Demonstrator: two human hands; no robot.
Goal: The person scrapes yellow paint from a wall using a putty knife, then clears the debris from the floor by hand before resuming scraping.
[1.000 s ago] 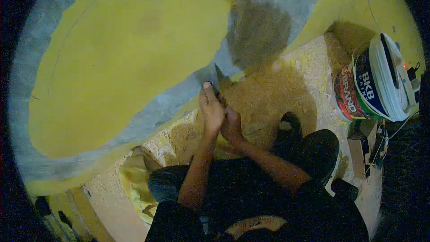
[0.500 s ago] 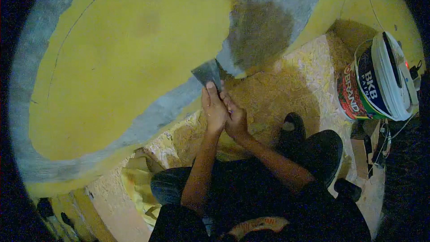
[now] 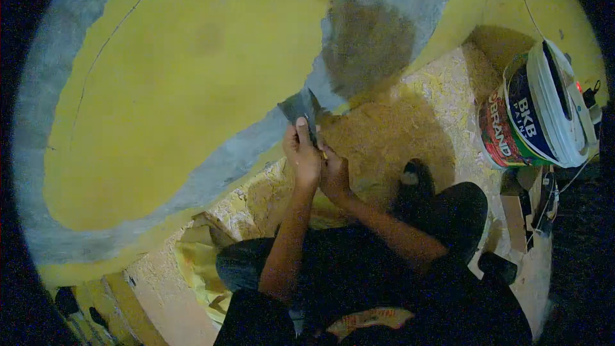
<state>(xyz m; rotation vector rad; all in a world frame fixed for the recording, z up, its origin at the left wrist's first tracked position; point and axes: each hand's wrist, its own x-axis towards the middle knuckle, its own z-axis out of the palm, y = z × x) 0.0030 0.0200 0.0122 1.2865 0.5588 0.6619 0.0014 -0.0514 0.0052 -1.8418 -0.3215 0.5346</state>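
Near the centre of the frame, both hands meet on a scraper (image 3: 298, 107), whose dark, flat blade lies against the wall (image 3: 192, 90) just where the yellow paint gives way to a bare grey strip (image 3: 230, 154). The left hand (image 3: 302, 157) is clenched round the tool's handle, with one of its fingers (image 3: 301, 131) stretched up along the handle toward the blade. The right hand (image 3: 334, 178) sits just below and to the right, touching the left hand and closed round the lower end of the handle, which is itself hidden inside the grip. The grey strip runs from the left edge of the frame up past the blade to a wider bare patch (image 3: 378, 32) at upper centre. Below the wall, the floor (image 3: 435, 102) is strewn with pale yellow flakes. At the right of the frame stands a paint bucket (image 3: 535, 115) with a white lid and the letters BKB on its label, well apart from the hands. A dark shoe (image 3: 410, 182) rests on the floor right of the hands, and a crumpled yellow sheet (image 3: 195, 263) lies at lower left.
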